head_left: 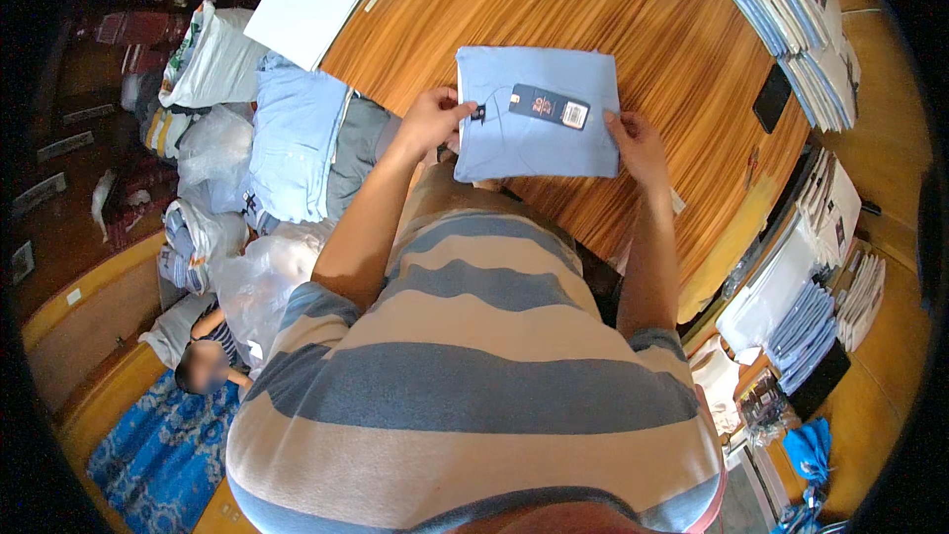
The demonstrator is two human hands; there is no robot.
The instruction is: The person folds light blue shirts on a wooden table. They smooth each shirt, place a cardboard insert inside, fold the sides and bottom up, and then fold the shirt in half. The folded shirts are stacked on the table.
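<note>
A light blue garment (514, 153), folded into a flat rectangle, is held at the near edge of the wooden table (593, 5). My left hand (435, 122) pinches its left edge beside a small black label (479, 113). On the opposite edge, my right hand (640, 146) grips the fabric with the thumb on top. A dark blue hang tag (550, 106) with a white barcode patch lies across the garment's middle, and a thin string loops from it. The fingers beneath the garment are hidden.
Stacked light blue clothes (297, 138) and plastic bags (213, 148) crowd the left. White sheets (311, 5) lie at the table's far left. A black phone (772, 97) sits near folded garments (825, 84) on the right. At lower left, another person (205, 361) is beside blue patterned cloth (158, 445).
</note>
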